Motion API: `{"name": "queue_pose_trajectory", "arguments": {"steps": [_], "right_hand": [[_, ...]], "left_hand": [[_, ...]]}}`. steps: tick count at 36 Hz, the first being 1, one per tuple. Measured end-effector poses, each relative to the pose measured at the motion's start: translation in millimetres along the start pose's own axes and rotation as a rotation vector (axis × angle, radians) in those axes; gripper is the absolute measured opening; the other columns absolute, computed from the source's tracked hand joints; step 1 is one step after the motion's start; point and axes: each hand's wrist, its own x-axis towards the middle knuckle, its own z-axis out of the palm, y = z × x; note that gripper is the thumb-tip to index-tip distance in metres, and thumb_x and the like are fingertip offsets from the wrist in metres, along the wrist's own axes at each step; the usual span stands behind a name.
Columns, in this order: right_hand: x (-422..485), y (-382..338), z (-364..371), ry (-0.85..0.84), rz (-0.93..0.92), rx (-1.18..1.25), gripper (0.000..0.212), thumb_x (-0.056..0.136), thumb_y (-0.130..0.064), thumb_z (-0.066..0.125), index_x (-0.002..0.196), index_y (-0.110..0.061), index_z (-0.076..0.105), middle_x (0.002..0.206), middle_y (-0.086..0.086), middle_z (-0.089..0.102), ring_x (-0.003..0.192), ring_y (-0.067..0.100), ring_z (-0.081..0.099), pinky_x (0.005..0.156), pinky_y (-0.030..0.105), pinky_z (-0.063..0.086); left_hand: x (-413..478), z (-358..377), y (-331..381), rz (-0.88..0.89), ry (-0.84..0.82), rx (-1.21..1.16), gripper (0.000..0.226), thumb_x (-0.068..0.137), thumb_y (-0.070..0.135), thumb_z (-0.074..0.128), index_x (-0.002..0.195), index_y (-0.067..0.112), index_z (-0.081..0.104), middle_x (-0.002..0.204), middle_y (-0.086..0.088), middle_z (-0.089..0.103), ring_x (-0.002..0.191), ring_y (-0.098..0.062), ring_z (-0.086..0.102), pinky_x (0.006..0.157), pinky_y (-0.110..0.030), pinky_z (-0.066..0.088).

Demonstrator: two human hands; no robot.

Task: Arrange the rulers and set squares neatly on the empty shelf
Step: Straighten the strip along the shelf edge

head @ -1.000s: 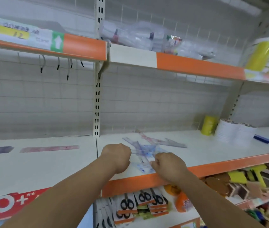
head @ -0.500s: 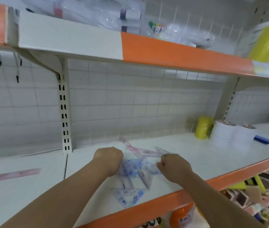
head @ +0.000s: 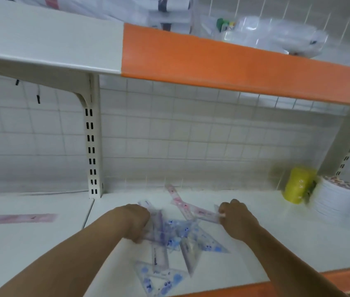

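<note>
Sorting step, seemingly early: heap of rulers and set squares [head: 176, 234] lying crossed on the shelf [head: 255, 260], between both hands. Left hand [head: 136, 221] with fingers curled around pieces at the heap's left side; right hand [head: 237, 219] pinching the end of a pink ruler [head: 202, 213]. Next, probably, separating pieces and laying them parallel. Open room rightward until the yellow roll [head: 299, 185]; orange front edge [head: 341, 275] near the lowest set square, so some risk of sliding off.

Rulers and set squares [head: 169, 232]: transparent plastic, smooth, printed blue and pink.
Shelf [head: 255, 232]: cream painted metal, smooth, faint sheen.
Slotted upright [head: 92, 146]: same painted metal.
Upper edge strip [head: 212, 61]: orange, glossy plastic.
Back panel [head: 191, 136]: white wire grid.
Far upper bags [head: 277, 35]: clear crinkled film.
</note>
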Motion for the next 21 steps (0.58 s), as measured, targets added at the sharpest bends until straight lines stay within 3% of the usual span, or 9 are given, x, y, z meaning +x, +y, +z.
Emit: {"name": "queue_pose_trajectory", "arguments": {"steps": [6,9,13,16,19,21], "right_hand": [[19,0,6,-0.039,-0.087,-0.015,0.033,0.096,-0.031,0.044,0.126,-0.019,0.051,0.123,0.005,0.046,0.117,0.022,0.042,0.092,0.033,0.044],[23,0,8,-0.091,-0.113,-0.058,0.032,0.097,-0.031,0.043,0.124,-0.018,0.053,0.123,0.006,0.047,0.117,0.023,0.042,0.092,0.033,0.044],[27,0,9,-0.098,-0.129,-0.063,0.029,0.096,-0.031,0.043,0.119,-0.015,0.054,0.119,0.007,0.048,0.114,0.024,0.045,0.09,0.033,0.043],[28,0,8,-0.093,-0.136,-0.066,0.028,0.095,-0.033,0.045,0.115,-0.015,0.053,0.116,0.006,0.049,0.111,0.023,0.047,0.086,0.032,0.042],[28,0,8,-0.068,-0.162,-0.091,0.015,0.095,-0.027,0.043,0.103,-0.017,0.052,0.106,0.004,0.051,0.104,0.022,0.049,0.078,0.031,0.039],[28,-1,6,-0.049,-0.172,-0.104,0.005,0.094,-0.021,0.042,0.092,-0.019,0.046,0.097,0.002,0.052,0.094,0.021,0.05,0.073,0.029,0.038]], "left_hand": [[-4,8,1,-0.052,0.056,-0.08,0.042,0.093,0.031,0.059,0.128,0.009,0.049,0.129,-0.009,0.052,0.116,-0.024,0.052,0.087,-0.028,0.039],[-7,8,1,-0.067,0.079,-0.108,0.034,0.094,0.028,0.056,0.123,0.01,0.051,0.126,-0.009,0.055,0.106,-0.022,0.054,0.082,-0.027,0.039],[-11,5,2,-0.066,0.108,-0.098,0.024,0.096,0.017,0.046,0.118,0.008,0.054,0.124,-0.011,0.055,0.106,-0.025,0.055,0.081,-0.03,0.04],[-13,6,3,-0.056,0.128,-0.113,0.023,0.096,0.013,0.042,0.114,0.009,0.057,0.117,-0.009,0.056,0.09,-0.018,0.046,0.073,-0.025,0.034],[-13,7,3,-0.042,0.139,-0.149,0.024,0.097,0.016,0.041,0.113,0.009,0.058,0.105,-0.006,0.053,0.087,-0.017,0.043,0.068,-0.024,0.033],[-13,5,3,-0.037,0.142,-0.183,0.025,0.098,0.018,0.041,0.116,0.012,0.057,0.11,-0.006,0.055,0.091,-0.018,0.046,0.073,-0.025,0.035]]}}
